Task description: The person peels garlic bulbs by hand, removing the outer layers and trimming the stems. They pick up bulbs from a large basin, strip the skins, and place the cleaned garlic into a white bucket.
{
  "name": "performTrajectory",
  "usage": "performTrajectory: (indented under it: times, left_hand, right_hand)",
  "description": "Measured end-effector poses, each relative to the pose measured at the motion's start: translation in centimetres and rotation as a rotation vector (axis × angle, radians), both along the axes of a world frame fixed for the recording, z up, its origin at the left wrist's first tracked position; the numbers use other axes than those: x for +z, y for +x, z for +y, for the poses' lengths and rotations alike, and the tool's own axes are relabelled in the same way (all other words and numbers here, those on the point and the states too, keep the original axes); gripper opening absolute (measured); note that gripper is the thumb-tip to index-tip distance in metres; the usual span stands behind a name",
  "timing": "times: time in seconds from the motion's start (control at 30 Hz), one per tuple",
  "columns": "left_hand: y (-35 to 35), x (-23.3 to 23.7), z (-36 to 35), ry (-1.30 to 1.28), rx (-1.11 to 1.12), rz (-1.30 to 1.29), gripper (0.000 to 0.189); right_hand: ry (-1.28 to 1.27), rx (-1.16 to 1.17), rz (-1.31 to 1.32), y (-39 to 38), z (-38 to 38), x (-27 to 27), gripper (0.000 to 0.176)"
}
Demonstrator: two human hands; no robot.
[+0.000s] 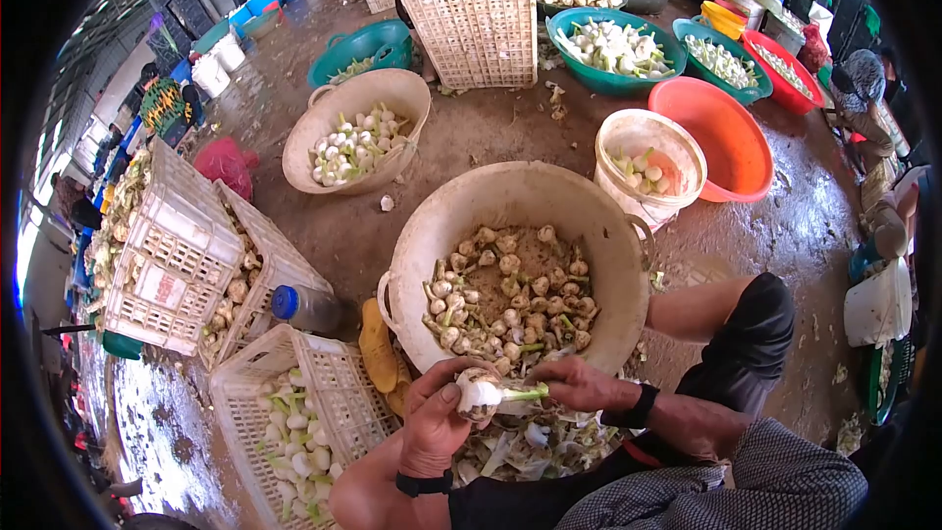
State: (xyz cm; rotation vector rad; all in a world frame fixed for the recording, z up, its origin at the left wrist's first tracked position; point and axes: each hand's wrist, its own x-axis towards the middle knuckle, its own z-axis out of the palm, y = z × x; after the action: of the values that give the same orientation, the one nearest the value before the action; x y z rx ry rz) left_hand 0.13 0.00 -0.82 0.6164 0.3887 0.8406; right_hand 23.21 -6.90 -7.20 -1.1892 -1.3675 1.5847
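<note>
My left hand is closed around a garlic bulb, partly peeled white with brownish skin left on it. Its green-tipped stem points right, towards my right hand. The fingers of that hand are curled together at the stem's end; what they pinch is hidden. Just beyond both hands stands a large beige tub with many unpeeled garlic bulbs inside. Loose garlic skins lie in a heap below my hands, between my legs.
At the left, a white crate holds peeled garlic beside a blue-capped bottle and yellow gloves. A white bucket, an orange basin and another beige tub stand further off. Other people sit at both sides.
</note>
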Motion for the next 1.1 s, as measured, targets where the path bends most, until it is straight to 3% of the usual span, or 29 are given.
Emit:
performTrajectory:
  times: [0.13,0.23,0.37,0.47,0.53,0.67,0.77,0.83,0.87,0.93,1.0,1.07,1.1]
  left_hand:
    - [0.4,0.3,-0.3,-0.015,0.044,0.113,0.046]
    - [0.7,-0.2,-0.2,0.025,-0.024,0.150,0.046]
    - [1.3,-0.3,-0.4,0.000,-0.024,0.212,0.045]
    - [1.2,-0.2,-0.4,-0.013,-0.044,0.243,0.044]
    - [1.0,-0.3,-0.4,-0.078,-0.131,0.087,0.039]
    - [1.3,0.1,-0.7,-0.090,-0.149,0.030,0.040]
    - [1.6,0.3,-0.7,-0.032,-0.043,0.169,0.049]
    - [1.3,0.1,-0.3,0.281,-0.071,0.287,0.058]
    - [1.2,0.3,-0.3,0.281,-0.070,0.285,0.058]
    - [1.1,1.5,-0.5,0.258,-0.182,0.557,0.061]
    - [1.1,1.3,-0.6,0.229,-0.202,0.589,0.058]
    - [1.3,1.4,-0.6,0.203,-0.225,0.620,0.055]
    - [1.5,1.5,-0.6,0.212,-0.182,0.598,0.054]
  right_hand:
    - [-0.136,-0.073,0.066,1.0,1.2,3.5,0.030]
    - [0.249,0.019,0.007,0.8,1.3,5.5,0.034]
    - [0.346,0.095,-0.072,0.3,1.2,5.5,0.033]
    - [0.312,0.096,0.000,0.4,1.0,5.4,0.029]
    - [0.243,0.112,0.046,0.5,0.9,5.6,0.027]
    - [0.107,0.129,0.172,0.3,0.6,5.5,0.028]
    - [0.067,0.114,0.164,0.5,0.6,6.3,0.029]
    - [0.029,0.123,0.164,0.8,0.6,6.5,0.028]
    - [-0.009,0.131,0.165,0.9,0.6,6.6,0.027]
    - [0.010,0.110,0.210,0.7,0.5,5.9,0.028]
    - [0.027,0.092,0.255,0.4,0.5,5.8,0.029]
    - [0.306,0.019,-0.012,0.1,0.8,6.2,0.028]
    - [0.306,0.015,-0.014,0.1,0.8,6.1,0.028]
